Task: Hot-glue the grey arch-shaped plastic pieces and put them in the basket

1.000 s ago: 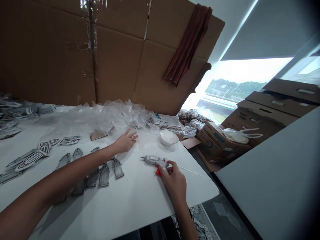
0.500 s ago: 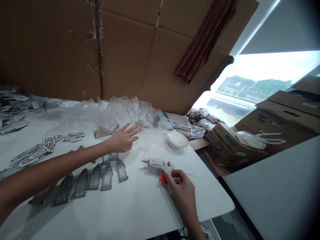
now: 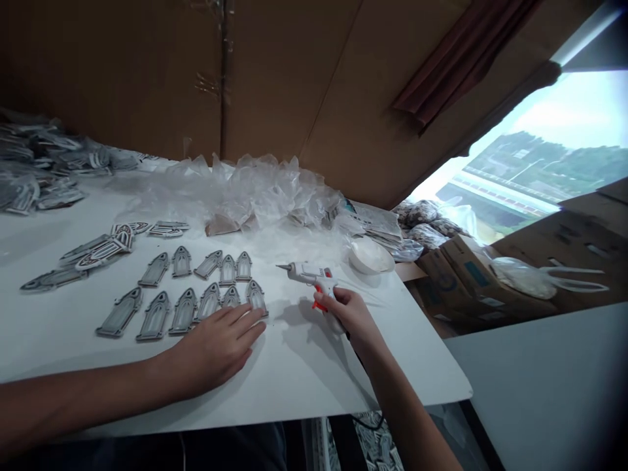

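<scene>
A white hot glue gun (image 3: 310,275) with an orange trigger is gripped by its handle in my right hand (image 3: 354,315), nozzle pointing left over the table. My left hand (image 3: 220,343) lies low over the white table (image 3: 304,386), fingers stretched out, just in front of two rows of grey arched window-shaped pieces (image 3: 184,311). Its fingertips come close to the rightmost arched piece (image 3: 256,296); whether they touch it I cannot tell. A looser pile of similar pieces (image 3: 103,252) with dark and white stripes lies farther left.
Crumpled clear plastic bags (image 3: 265,190) spread along the back, against a cardboard wall (image 3: 294,85). A white bowl (image 3: 371,256) stands near the right edge. More pieces are heaped (image 3: 44,163) at the far left. Cardboard boxes (image 3: 471,275) stand right of the table.
My left hand has drawn back from the plastic bags to the front of the arched pieces. The glue gun, still in my right hand, appears higher as the view has shifted.
</scene>
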{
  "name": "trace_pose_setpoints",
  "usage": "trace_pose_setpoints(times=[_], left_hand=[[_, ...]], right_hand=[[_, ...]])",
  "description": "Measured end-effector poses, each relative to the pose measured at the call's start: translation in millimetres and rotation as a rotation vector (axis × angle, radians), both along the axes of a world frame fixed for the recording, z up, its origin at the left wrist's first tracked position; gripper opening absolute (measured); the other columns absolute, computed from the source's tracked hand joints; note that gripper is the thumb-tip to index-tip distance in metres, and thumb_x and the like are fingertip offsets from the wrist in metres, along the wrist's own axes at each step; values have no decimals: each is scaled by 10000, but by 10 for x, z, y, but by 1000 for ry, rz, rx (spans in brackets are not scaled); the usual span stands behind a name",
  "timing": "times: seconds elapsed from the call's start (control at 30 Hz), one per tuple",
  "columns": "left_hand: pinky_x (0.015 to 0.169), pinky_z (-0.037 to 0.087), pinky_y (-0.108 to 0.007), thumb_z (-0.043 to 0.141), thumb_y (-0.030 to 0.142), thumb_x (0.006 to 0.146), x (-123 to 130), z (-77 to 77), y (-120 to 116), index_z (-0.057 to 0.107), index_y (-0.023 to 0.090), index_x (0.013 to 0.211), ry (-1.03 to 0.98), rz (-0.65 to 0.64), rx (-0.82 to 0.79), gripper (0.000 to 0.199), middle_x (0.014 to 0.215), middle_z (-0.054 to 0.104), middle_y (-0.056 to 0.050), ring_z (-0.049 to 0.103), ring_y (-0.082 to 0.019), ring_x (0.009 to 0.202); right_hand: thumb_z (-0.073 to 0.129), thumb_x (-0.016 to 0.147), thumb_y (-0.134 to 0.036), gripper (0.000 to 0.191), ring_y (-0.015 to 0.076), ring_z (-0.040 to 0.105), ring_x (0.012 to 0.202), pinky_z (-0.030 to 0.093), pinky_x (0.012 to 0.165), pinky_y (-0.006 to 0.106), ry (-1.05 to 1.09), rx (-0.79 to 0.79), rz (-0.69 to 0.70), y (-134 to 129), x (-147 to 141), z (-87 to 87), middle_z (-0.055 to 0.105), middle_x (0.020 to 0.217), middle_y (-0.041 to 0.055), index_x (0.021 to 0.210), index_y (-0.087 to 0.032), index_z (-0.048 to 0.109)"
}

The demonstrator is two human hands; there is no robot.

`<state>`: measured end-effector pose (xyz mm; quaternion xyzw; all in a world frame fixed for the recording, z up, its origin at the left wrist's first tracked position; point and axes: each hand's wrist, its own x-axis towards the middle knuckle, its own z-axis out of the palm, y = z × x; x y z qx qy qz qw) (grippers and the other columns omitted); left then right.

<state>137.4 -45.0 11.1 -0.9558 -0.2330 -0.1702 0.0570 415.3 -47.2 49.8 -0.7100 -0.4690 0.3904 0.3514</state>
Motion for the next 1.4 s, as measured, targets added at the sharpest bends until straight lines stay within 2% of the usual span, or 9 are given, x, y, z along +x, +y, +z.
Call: trace_pose_setpoints(times=[0.2, 0.33, 0.5, 0.67, 0.77, 0.93, 1.1, 1.23, 1.4], left_hand=[[1097, 351, -384, 406, 440, 987, 14, -186, 115, 461, 216, 1398, 64, 9, 2, 471, 1511, 414, -26, 428, -236, 1365], [1152, 277, -353, 376, 448, 1000, -89, -214, 159, 457, 217, 1407, 86, -31, 13, 475, 1524, 397, 3, 424, -195, 1367], [1202, 223, -338, 435, 390, 983, -168, -209, 175, 423, 234, 1435, 73, -40, -24, 478, 1538, 373, -2, 397, -194, 1388], [1227, 239, -339, 514, 350, 941, -121, -205, 142, 449, 217, 1403, 21, -30, -112, 485, 1560, 321, -66, 334, -198, 1438], [1234, 245, -338, 547, 320, 917, -79, -202, 117, 504, 194, 1344, -15, -13, -122, 447, 1544, 345, -83, 320, -201, 1447], [1242, 248, -335, 522, 310, 928, -23, -199, 118, 572, 173, 1274, -99, -3, -93, 376, 1410, 526, -64, 451, -180, 1349], [1230, 259, -324, 494, 337, 951, -6, -184, 151, 523, 203, 1364, -38, 8, -36, 436, 1426, 519, -35, 464, -172, 1333], [1257, 190, -361, 484, 361, 959, -26, -165, 169, 507, 237, 1386, -2, -3, -27, 445, 1390, 554, -1, 493, -169, 1290], [1222, 237, -361, 478, 411, 953, -49, -165, 158, 565, 173, 1321, -19, 16, -45, 447, 1368, 568, -44, 483, -214, 1288]], right_hand=[[664, 689, -585, 477, 96, 495, 498, 331, 473, 209, 98, 23, 46, 354, -172, -43, 580, 611, 8, 833, -149, 531], [708, 651, -558, 476, 110, 506, 510, 378, 513, 229, -44, -13, 79, 496, -204, -176, 585, 597, 7, 824, -148, 538], [733, 612, -581, 546, 180, 607, 744, 467, 657, 283, -251, 18, 99, 498, -146, -294, 673, 854, 66, 917, -158, 570], [731, 621, -502, 498, 209, 628, 866, 488, 763, 312, -295, 13, 116, 459, -68, -310, 679, 957, 80, 954, -163, 582], [712, 639, -448, 457, 192, 631, 866, 495, 753, 292, -243, -13, 110, 443, -34, -318, 677, 976, 75, 972, -164, 585], [730, 618, -520, 495, 171, 605, 745, 483, 650, 273, -239, -78, 99, 410, -2, -313, 671, 868, 70, 920, -152, 596], [743, 605, -532, 483, 166, 592, 703, 470, 612, 263, -269, -115, 127, 406, -5, -295, 674, 819, 68, 878, -152, 621], [730, 604, -548, 466, 164, 591, 672, 454, 577, 255, -313, -127, 141, 395, -7, -332, 669, 781, 66, 833, -155, 628], [708, 605, -549, 448, 173, 599, 666, 450, 571, 261, -366, -98, 122, 363, -17, -350, 661, 750, 55, 810, -167, 597]])
